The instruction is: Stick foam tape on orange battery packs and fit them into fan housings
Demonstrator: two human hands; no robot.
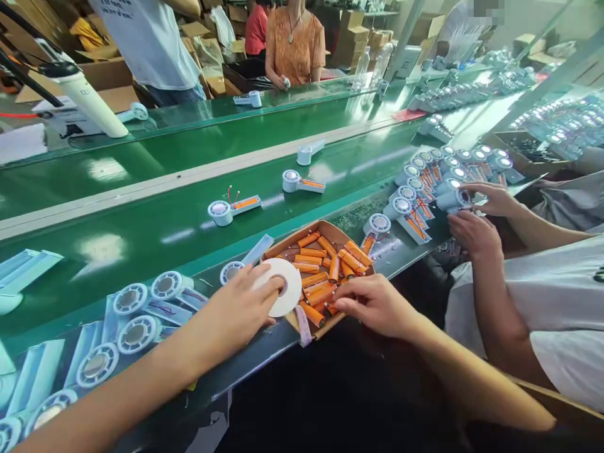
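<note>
My left hand (231, 314) rests on a white roll of tape (283, 286) at the near edge of the green conveyor belt (155, 226), fingers gripping its rim. My right hand (377, 305) reaches into a cardboard tray (330, 228) filled with several orange cylindrical batteries (321, 277), fingertips pinching at one of them near the tray's front corner. A strip of tape (302, 327) hangs off the tray's front edge. A pale blue fan shell (245, 261) lies just behind the tape roll.
Several fan shells (136, 314) are lined up at my left. More fan units (231, 209) ride the belt. A co-worker's hands (476, 217) at the right handle a cluster of fans (425, 182). Other people stand across the belt (295, 41).
</note>
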